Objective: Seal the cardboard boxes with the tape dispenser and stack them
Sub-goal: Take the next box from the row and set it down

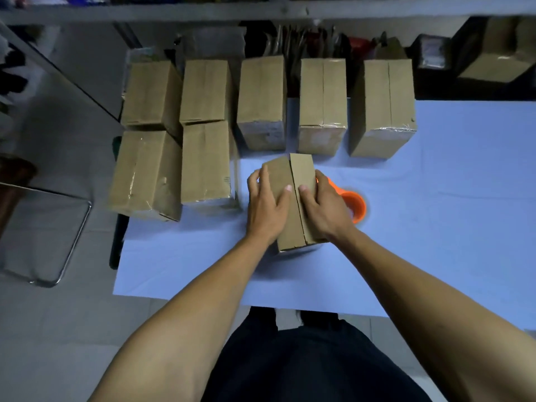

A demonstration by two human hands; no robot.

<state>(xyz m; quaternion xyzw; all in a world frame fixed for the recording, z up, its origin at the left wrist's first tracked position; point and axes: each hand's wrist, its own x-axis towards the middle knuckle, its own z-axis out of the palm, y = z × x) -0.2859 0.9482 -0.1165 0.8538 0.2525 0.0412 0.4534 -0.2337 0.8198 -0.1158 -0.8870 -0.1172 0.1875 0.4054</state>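
Note:
A small brown cardboard box (302,173) stands in the middle of the light blue table (435,233), with its two top flaps folded down and meeting at a bare centre seam. My left hand (265,211) grips its left side, fingers curled over the edge and thumb pressing the left flap. My right hand (324,211) grips the right side the same way, thumb on the right flap. An orange tape dispenser (355,206) lies on the table just right of the box, partly hidden behind my right hand.
Several similar boxes stand along the table's far and left parts; the left ones (145,172) show shiny tape, while those at the back right (385,103) show a centre seam. A metal-framed chair (58,242) is off the left edge. Shelving with clutter runs behind.

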